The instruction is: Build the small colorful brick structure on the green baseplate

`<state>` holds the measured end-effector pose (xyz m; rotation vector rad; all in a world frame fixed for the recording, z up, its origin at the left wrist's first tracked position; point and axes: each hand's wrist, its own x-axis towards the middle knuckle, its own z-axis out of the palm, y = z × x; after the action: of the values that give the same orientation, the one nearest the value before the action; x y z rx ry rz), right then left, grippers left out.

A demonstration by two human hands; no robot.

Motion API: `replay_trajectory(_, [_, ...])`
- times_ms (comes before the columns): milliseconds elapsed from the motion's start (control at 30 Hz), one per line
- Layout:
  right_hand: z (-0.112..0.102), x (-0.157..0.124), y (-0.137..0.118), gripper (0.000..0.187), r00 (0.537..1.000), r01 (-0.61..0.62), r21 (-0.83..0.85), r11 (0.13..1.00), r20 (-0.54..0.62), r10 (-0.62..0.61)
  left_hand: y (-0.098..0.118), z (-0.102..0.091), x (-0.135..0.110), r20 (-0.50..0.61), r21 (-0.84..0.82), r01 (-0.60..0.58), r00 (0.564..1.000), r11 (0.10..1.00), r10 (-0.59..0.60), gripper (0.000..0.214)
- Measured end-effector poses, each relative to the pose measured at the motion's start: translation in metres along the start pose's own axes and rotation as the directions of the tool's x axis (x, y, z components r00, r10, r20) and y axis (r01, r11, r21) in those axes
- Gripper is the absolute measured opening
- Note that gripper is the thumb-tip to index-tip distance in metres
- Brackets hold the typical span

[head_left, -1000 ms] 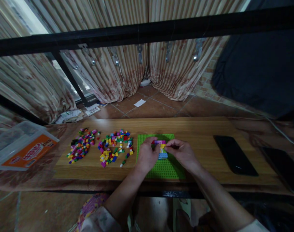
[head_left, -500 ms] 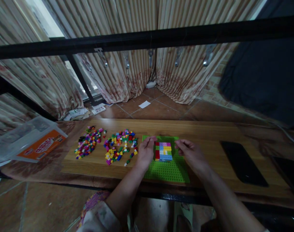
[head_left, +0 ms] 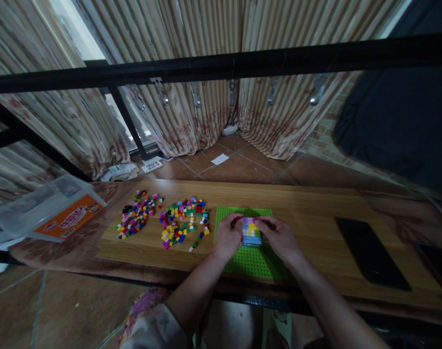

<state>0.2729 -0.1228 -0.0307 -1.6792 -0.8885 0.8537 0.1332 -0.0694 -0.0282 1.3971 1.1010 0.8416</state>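
A green studded baseplate lies on a wooden board. On it stands a small block of stacked bricks in pink, yellow, blue and red rows. My left hand presses against the block's left side with curled fingers. My right hand closes on its right side. Both hands grip the block between them. Two heaps of small loose bricks lie to the left of the plate, the farther heap of bricks nearer the board's left end.
A clear plastic box with an orange label sits at the far left. A dark phone lies on the board at the right, another dark slab beyond it. A black metal rail crosses overhead; striped curtains hang behind.
Half a second ago both hands stood apart from the brick block with fingers loose; now they have closed in on its two sides. The view has shifted slightly.
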Motion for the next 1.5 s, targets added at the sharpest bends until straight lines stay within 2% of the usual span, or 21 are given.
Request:
replay_trajectory(167, [-0.001, -0.004, -0.002, 0.032, 0.999, -0.047, 0.017, 0.999, -0.004, 0.047, -0.002, -0.001, 0.0, 0.007, -0.138, 0.057, 0.998, 0.989, -0.057, 0.023])
replay_trajectory(300, [-0.007, -0.006, -0.004, 0.037, 0.996, -0.078, 0.04, 0.996, -0.035, 0.079, -0.001, -0.009, 0.002, -0.074, -0.156, 0.037, 0.996, 0.987, -0.049, 0.03])
replay_trajectory(400, [-0.013, -0.003, -0.004, 0.039, 0.995, -0.061, -0.002, 0.998, -0.079, 0.061, 0.001, -0.019, 0.009, -0.142, -0.156, 0.031, 0.988, 0.987, -0.053, 0.03])
replay_trajectory(500, [-0.017, 0.001, -0.003, 0.043, 0.993, -0.044, -0.044, 0.998, -0.114, 0.039, 0.003, -0.038, 0.019, -0.158, -0.138, 0.027, 0.986, 0.99, -0.049, 0.029])
replay_trajectory(567, [-0.018, 0.002, -0.003, 0.046, 0.992, -0.038, -0.07, 0.997, -0.123, 0.029, 0.003, -0.055, 0.025, -0.151, -0.056, -0.004, 0.988, 0.998, -0.004, 0.024])
replay_trajectory(667, [-0.018, 0.002, -0.006, 0.047, 0.992, -0.042, -0.109, 0.993, -0.125, 0.028, 0.004, -0.086, 0.03, -0.101, 0.182, -0.068, 0.991, 0.981, 0.088, 0.021])
replay_trajectory(800, [-0.019, 0.001, -0.009, 0.046, 0.992, -0.032, -0.157, 0.987, -0.126, 0.012, 0.009, -0.127, 0.028, -0.082, 0.512, -0.117, 0.98, 0.851, 0.184, 0.019])
replay_trajectory(967, [-0.021, 0.004, -0.007, 0.043, 0.991, -0.042, -0.209, 0.977, -0.135, 0.014, 0.016, -0.16, 0.021, -0.059, 0.613, -0.046, 0.993, 0.789, 0.104, 0.021])
replay_trajectory(1100, [-0.02, 0.004, -0.008, 0.044, 0.992, -0.037, -0.23, 0.972, -0.127, 0.008, 0.017, -0.174, 0.017, 0.006, 0.661, -0.001, 1.0, 0.75, -0.004, 0.02])
replay_trajectory(1200, [-0.019, 0.003, -0.011, 0.045, 0.993, -0.043, -0.261, 0.964, -0.115, 0.013, 0.015, -0.18, 0.015, 0.025, 0.725, 0.029, 0.997, 0.689, -0.069, 0.019])
replay_trajectory(1300, [-0.018, 0.002, -0.012, 0.044, 0.994, -0.049, -0.29, 0.956, -0.109, 0.018, 0.012, -0.182, 0.014, 0.028, 0.778, 0.023, 0.997, 0.628, -0.072, 0.018])
replay_trajectory(1500, [-0.016, 0.004, -0.008, 0.041, 0.995, -0.033, -0.321, 0.946, -0.104, -0.001, 0.008, -0.179, 0.013, 0.003, 0.822, 0.03, 0.998, 0.569, -0.056, 0.022])
